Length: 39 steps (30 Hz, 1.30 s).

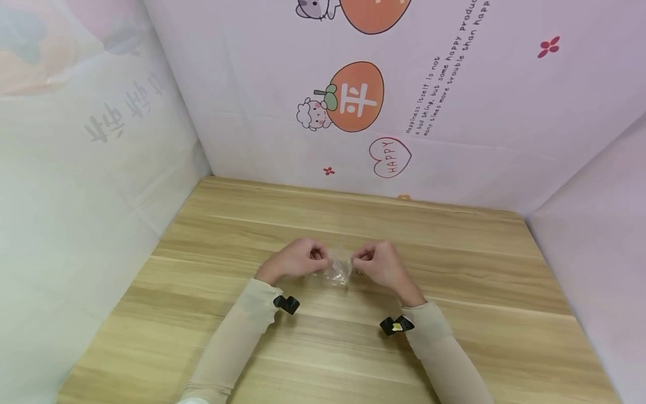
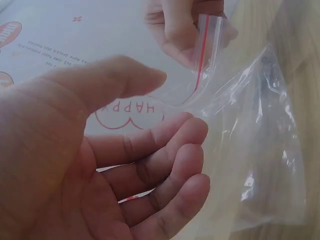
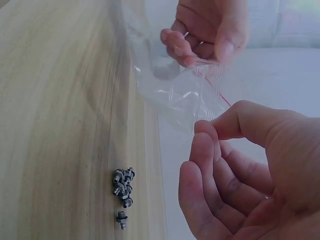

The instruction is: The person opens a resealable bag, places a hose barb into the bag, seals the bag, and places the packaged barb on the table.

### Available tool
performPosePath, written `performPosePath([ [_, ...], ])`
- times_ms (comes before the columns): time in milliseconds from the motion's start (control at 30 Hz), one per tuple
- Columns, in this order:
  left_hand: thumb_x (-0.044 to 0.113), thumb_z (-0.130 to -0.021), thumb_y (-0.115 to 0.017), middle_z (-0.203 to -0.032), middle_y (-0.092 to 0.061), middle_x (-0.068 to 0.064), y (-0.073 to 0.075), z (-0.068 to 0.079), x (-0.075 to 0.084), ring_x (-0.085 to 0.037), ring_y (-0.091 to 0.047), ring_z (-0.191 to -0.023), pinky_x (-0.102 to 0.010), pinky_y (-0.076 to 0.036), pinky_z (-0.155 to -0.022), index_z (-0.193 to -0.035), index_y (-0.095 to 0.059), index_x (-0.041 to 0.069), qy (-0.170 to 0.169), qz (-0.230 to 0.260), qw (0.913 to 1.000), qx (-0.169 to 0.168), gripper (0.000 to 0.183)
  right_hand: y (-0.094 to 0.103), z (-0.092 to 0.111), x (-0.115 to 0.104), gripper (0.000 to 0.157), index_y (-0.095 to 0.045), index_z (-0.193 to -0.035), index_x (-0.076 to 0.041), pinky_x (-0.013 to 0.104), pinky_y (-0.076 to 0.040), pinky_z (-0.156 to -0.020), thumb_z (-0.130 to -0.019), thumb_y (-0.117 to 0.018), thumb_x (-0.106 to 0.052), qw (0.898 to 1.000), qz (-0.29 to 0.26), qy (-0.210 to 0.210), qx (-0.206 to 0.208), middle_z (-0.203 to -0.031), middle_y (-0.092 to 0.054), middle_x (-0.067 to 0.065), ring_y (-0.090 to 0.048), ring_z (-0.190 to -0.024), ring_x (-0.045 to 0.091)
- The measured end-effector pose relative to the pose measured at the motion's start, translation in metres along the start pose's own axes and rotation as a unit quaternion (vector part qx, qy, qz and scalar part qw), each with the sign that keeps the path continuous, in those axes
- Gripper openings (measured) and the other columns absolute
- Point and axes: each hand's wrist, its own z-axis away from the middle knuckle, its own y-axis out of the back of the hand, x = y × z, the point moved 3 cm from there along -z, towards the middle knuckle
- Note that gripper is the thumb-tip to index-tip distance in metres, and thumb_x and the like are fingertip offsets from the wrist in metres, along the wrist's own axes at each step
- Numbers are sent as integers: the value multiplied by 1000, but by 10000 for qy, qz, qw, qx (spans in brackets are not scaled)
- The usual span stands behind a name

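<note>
A clear, crinkled plastic zip bag [image 2: 265,150] with a red-striped mouth is held over the pale wood-grain table [image 1: 328,348]. The right hand [image 1: 381,264] pinches its edge; the left hand [image 1: 296,258] has thumb and curved fingers parted beside it. A red-outlined heart [image 1: 391,158] reads "HAPPY".

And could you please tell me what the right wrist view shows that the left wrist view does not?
Only the right wrist view shows the small metal parts on the wooden tabletop. Only the left wrist view shows the printed HAPPY heart. Both show the tabletop, the left hand, the right hand and the clear bag with its red line.
</note>
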Motion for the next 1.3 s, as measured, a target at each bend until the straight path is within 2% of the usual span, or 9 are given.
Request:
performPosePath([
  [100, 25, -95, -77, -101, -71, -3, 3, 2, 2, -16, -66, -94, -30, -59, -87, -109, -71, 10, -93, 29, 9996, 260, 22, 0, 0, 1, 8, -82, -92, -5, 23, -54, -56, -92, -74, -8, 10000, -29, -88, -7, -81, -79, 7, -69, -67, 15],
  [200, 24, -90, -83, -120, -70, -6, 2, 1, 5, -23, -66, -113, -38, -57, -102, -130, -64, 7, -372, 30, 9979, 520, 48, 1, -1, 3, 9, -82, -94, -5, 25, -56, -58, -93, -74, -9, 9996, -126, -239, -34, -83, -79, 8, -70, -68, 17],
  [333, 30, -85, -88, -153, -55, -8, -7, -3, 8, -30, -54, -142, -46, -45, -121, -156, -45, 8, -741, -172, 9954, 577, 86, 2, -1, 4, 11, -82, -96, -4, 34, -63, -65, -94, -73, -10, 9986, -350, -378, -72, -85, -80, 11, -74, -73, 23],
  [467, 35, -82, -91, -168, -39, -6, -20, -8, 7, -30, -41, -154, -51, -38, -125, -164, -31, 12, -988, -349, 9930, 537, 104, 3, -1, 5, 13, -81, -98, -2, 43, -66, -72, -96, -72, -11, 9976, -540, -417, -113, -87, -80, 15, -77, -78, 30],
  [600, 35, -81, -92, -171, -35, -3, -29, -12, 4, -26, -35, -158, -52, -34, -127, -167, -26, 13, -1057, -252, 9924, 577, 111, 4, 0, 4, 15, -81, -99, -2, 44, -66, -73, -97, -71, -13, 9965, -668, -487, -140, -88, -80, 15, -78, -79, 32],
  [800, 35, -79, -94, -171, -37, -5, -36, -17, -5, -27, -36, -157, -52, -33, -128, -168, -22, 11, -1001, -47, 9935, 533, 117, 5, 0, 2, 16, -81, -102, -2, 42, -66, -75, -98, -70, -14, 9948, -779, -627, -208, -88, -81, 11, -78, -80, 25],
  [1033, 45, -78, -94, -170, -39, -1, -40, -17, -5, -25, -39, -155, -53, -39, -124, -168, -24, 16, -741, -6, 9960, 507, 117, 4, 2, -1, 16, -81, -103, -2, 43, -66, -77, -98, -72, -14, 9939, -841, -669, -255, -89, -81, 10, -78, -84, 31],
  [1300, 45, -79, -93, -162, -47, -3, -37, -16, -5, -28, -48, -149, -47, -50, -115, -164, -33, 16, -705, 44, 9959, 564, 109, 3, 1, 0, 16, -80, -102, 0, 41, -66, -75, -98, -72, -13, 9946, -767, -640, -267, -90, -81, 13, -78, -83, 30],
])
